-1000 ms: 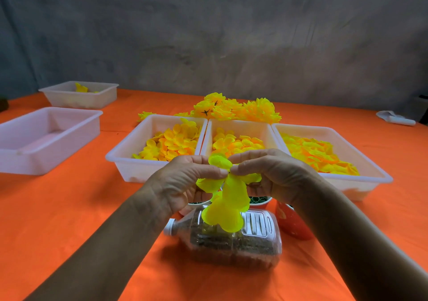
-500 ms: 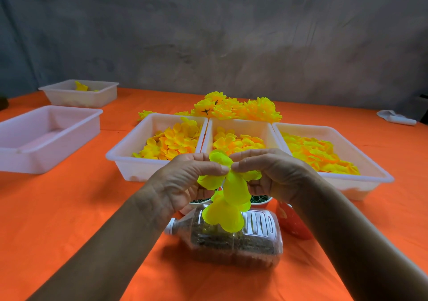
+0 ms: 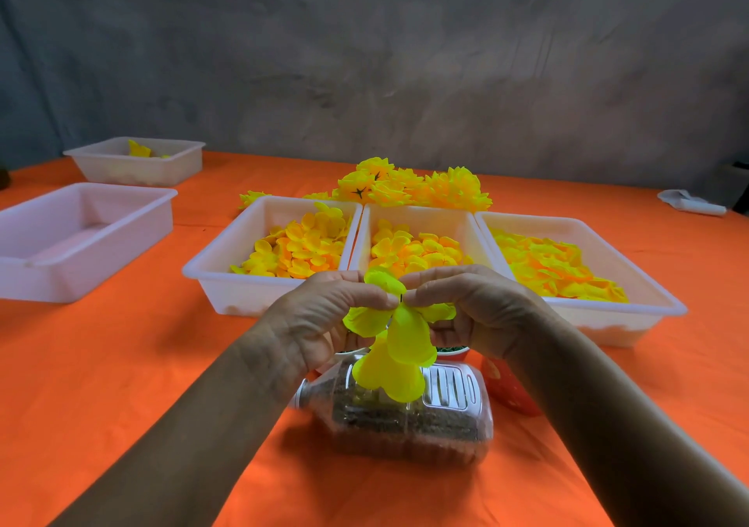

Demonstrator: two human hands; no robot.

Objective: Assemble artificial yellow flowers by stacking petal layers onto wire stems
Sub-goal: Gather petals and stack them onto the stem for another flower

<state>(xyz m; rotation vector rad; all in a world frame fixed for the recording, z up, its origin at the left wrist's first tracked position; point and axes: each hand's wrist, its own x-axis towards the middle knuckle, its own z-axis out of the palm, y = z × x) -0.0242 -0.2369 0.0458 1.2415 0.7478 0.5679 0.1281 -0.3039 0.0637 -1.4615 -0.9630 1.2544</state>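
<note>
Two hands meet at mid-table over one yellow petal layer point(image 3: 407, 332), held above a clear plastic bottle point(image 3: 409, 417) lying on its side. Left hand point(image 3: 320, 320) pinches the layer's centre from one side, right hand point(image 3: 470, 307) from the other, fingertips nearly touching at a dark stem tip point(image 3: 401, 296). Lower petals hang down in front of the bottle. Behind: three white trays side by side, the left tray point(image 3: 227, 283), middle tray point(image 3: 417, 218) and right tray point(image 3: 648, 307), each holding loose yellow-orange petals. Beyond them, a heap of finished yellow flowers point(image 3: 413, 188). Far left: two more white trays point(image 3: 81, 238), the farther one holding a few yellow pieces. All on an orange tablecloth point(image 3: 121, 364).
</note>
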